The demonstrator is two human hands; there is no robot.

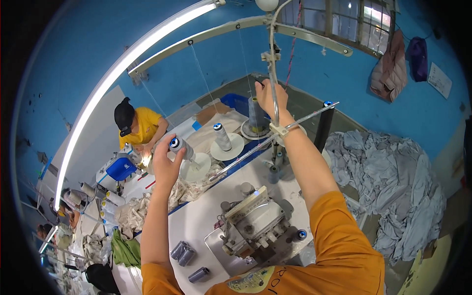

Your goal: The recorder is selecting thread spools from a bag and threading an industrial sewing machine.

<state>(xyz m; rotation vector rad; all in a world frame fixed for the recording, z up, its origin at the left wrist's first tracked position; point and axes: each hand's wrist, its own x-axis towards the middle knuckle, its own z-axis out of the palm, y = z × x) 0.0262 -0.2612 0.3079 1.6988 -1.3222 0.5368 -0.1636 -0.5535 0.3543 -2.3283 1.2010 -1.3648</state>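
Note:
My left hand point(165, 164) reaches forward with thumb and fingers around a grey thread cone point(186, 148), over a white round spool holder point(195, 168). Raised at the thread stand, my right hand point(272, 101) has its fingers closed in a pinch beside the metal pole point(274, 59). A small dark slim thing shows at its fingertips, too small to name. Just below it stands a darker grey thread cone point(255, 117). Another light grey cone point(222, 137) sits on its holder between my hands. An overlock sewing machine point(258, 219) is on the table before me.
A metal rod point(275, 140) crosses under my right forearm. Loose grey spools point(183, 253) lie left of the machine. Grey fabric point(381, 182) is heaped at the right. A person in yellow point(142, 125) works at another machine point(120, 167). A lit tube lamp point(105, 86) arches overhead.

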